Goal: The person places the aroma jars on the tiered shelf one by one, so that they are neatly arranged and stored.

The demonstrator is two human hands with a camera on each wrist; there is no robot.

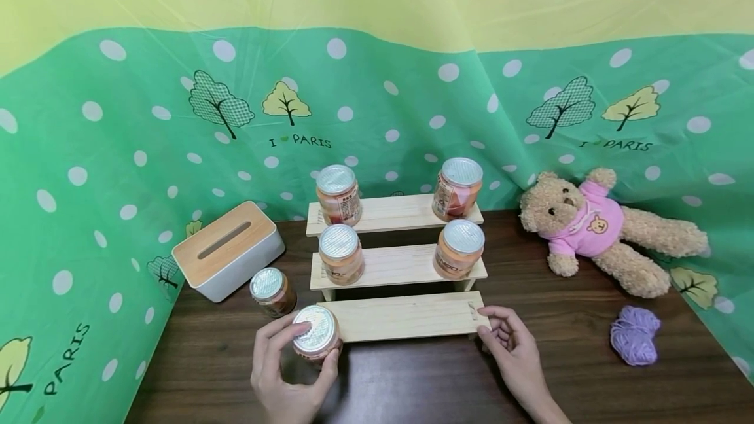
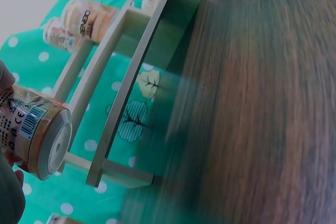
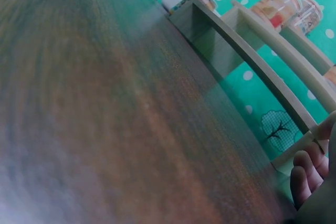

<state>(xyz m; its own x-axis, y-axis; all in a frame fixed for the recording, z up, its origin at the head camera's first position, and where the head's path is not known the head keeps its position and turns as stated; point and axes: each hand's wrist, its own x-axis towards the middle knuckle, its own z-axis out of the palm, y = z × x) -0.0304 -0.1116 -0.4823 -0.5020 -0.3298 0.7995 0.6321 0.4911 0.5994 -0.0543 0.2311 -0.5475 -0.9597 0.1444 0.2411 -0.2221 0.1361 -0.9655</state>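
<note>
My left hand (image 1: 280,364) grips a jar with a silver foil lid (image 1: 322,331), held at the left end of the lowest tier of a three-tier wooden display rack (image 1: 406,319). In the left wrist view the jar (image 2: 32,129) is tilted, its base and barcode showing clear of the table. At the rack's other end, my right hand (image 1: 520,353) holds the right edge of the lowest tier between thumb and curled fingers. Two similar jars, one of them a left jar (image 1: 341,260), stand on the middle tier. Two more, including a right jar (image 1: 456,198), occupy the top tier.
Another foil-lidded jar (image 1: 274,296) stands on the dark wooden table (image 1: 406,385), left of the rack. Behind it is a tissue box (image 1: 235,257). To the right lie a teddy bear (image 1: 589,224) and purple yarn (image 1: 635,336). A green patterned cloth (image 1: 389,97) hangs behind.
</note>
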